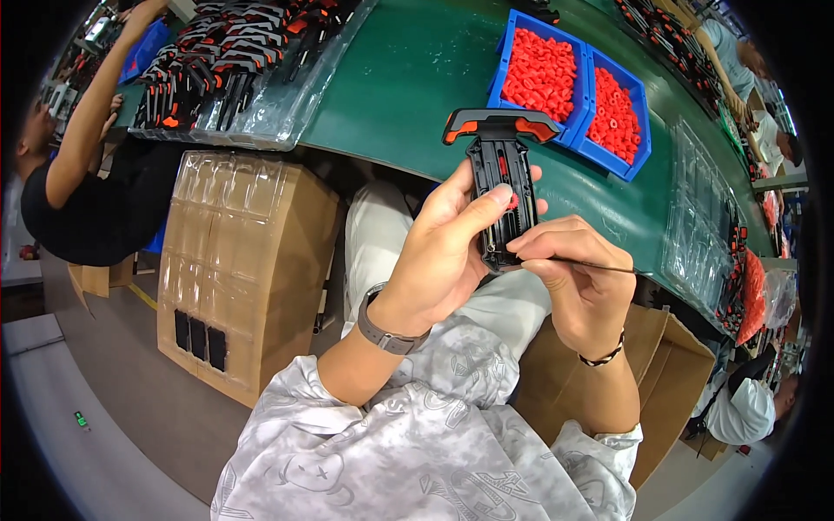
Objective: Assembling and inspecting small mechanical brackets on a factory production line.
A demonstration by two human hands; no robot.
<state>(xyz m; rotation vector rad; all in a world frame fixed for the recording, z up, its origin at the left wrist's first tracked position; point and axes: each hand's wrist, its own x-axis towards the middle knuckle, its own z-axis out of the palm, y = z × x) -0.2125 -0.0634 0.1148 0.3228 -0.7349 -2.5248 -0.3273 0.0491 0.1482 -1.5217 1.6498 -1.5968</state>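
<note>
We hold the black plastic tool body with orange-tipped T-shaped head (501, 187) upright in our left hand (443, 252), whose grip is closed around its left side, above our lap just off the green tabletop (408, 78) edge. Its long axis runs toward that edge. From the right, our right hand (582, 278) pinches a thin dark metal pick (599, 266), tip touching the body's lower end
</note>
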